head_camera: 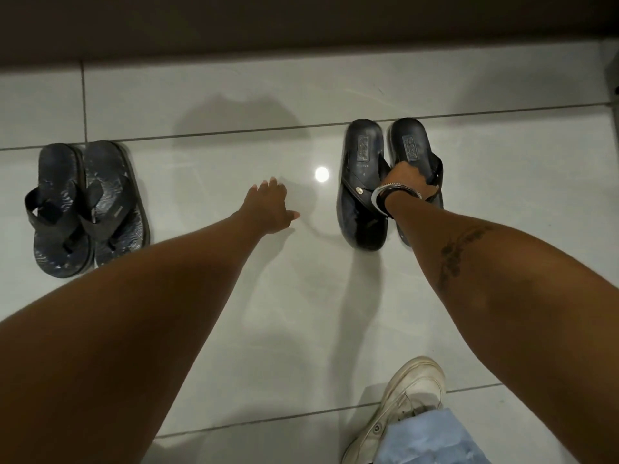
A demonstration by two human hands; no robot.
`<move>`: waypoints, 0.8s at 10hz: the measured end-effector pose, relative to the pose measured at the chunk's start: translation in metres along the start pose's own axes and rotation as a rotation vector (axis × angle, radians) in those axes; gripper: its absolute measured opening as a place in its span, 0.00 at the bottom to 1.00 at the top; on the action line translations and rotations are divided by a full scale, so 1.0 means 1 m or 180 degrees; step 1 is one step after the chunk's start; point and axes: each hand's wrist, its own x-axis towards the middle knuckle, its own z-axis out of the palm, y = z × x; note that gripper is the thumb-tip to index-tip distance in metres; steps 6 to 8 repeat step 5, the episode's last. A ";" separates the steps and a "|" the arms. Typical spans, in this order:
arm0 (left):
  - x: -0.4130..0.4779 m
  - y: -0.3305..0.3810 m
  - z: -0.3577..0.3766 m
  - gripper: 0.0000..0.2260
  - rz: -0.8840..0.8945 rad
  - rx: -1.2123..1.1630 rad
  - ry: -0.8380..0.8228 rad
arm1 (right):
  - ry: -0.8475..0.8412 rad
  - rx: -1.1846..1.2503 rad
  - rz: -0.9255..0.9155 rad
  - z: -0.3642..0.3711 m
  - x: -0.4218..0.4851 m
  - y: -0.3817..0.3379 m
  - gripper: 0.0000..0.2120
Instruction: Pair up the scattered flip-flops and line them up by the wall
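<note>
Flip-flops lie in two pairs on the pale tiled floor point(234, 105), both short of the dark wall point(301, 25) at the top of the view. The black pair point(363, 182) sits under the right hand point(407, 177), soles side by side and touching, heels toward the wall. The right arm reaches forward and down, nearly straight, with bangles point(395, 192) at the wrist and a tattoo along the forearm. Its fingers curl down over the straps between the two black soles and are closed on them; exactly which straps they hold cannot be told, since the hand hides them.

The left arm stretches forward too, ending in the left hand point(269, 209) held palm down just above the bare floor, fingers point(268, 184) spread loosely and holding nothing. Well to the left of those fingers lies the patterned blue pair point(90, 209), the two soles overlapping, straps toward the near end.

Near the bottom edge, below the right forearm, a white sneaker point(402, 406) shows beside a light blue trouser leg point(432, 440).
</note>
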 end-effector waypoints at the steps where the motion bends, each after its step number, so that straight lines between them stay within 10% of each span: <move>1: -0.006 0.003 -0.029 0.33 0.0080 0.0003 0.0152 | 0.0052 -0.0293 -0.0221 -0.012 -0.008 -0.001 0.11; 3: -0.076 0.009 -0.174 0.26 0.0208 0.0030 0.1237 | 0.0521 -0.0459 -0.1892 -0.147 -0.064 -0.046 0.20; 5: -0.223 -0.013 -0.492 0.27 0.0577 0.0666 0.3084 | 0.1626 0.0215 -0.3234 -0.499 -0.146 -0.173 0.31; 8: -0.223 -0.013 -0.492 0.27 0.0577 0.0666 0.3084 | 0.1626 0.0215 -0.3234 -0.499 -0.146 -0.173 0.31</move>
